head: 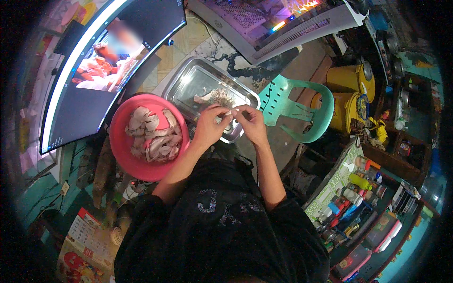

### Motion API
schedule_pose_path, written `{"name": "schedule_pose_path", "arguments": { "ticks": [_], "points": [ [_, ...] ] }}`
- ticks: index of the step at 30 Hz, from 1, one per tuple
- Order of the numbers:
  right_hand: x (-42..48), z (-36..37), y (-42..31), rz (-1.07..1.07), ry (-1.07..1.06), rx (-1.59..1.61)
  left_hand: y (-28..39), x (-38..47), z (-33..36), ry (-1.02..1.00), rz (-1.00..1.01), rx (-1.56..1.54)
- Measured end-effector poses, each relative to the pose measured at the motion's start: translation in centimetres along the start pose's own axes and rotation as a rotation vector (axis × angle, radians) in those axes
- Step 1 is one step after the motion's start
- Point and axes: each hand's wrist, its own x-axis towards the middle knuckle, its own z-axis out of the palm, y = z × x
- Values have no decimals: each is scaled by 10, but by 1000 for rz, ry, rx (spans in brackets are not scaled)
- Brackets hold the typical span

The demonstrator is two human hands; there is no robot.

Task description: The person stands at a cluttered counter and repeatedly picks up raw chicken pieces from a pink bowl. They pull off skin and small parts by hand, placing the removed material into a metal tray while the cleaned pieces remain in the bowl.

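Observation:
My left hand [213, 124] and my right hand [250, 123] meet over the near edge of a rectangular stainless-steel tray [184, 83]. Between the fingertips of both hands is a small whitish piece [230, 112], mostly hidden by the fingers. Just beyond them, a pile of pale shredded food [220, 96] lies in the tray. Left of my left forearm, a round pink plastic basin [122, 155] holds many larger greyish-white pieces [161, 141]. Whether these are meat or mushroom I cannot tell.
A curved monitor [88, 102] stands at the left, its screen lit. A computer case [262, 28] with coloured lights sits beyond the tray. At right are a green plastic chair [320, 109], yellow buckets [336, 106] and shelves crowded with bottles [359, 180].

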Motion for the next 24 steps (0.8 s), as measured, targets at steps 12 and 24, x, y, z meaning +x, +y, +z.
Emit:
{"name": "schedule_pose_path", "arguments": {
  "ticks": [12,24],
  "points": [
    [1,-20,11,49,181,562,-14,10,-24,292,-531,-1273],
    [0,5,-2,53,-36,410,5,4,-9,-53,-167,-82]
  ]
}}
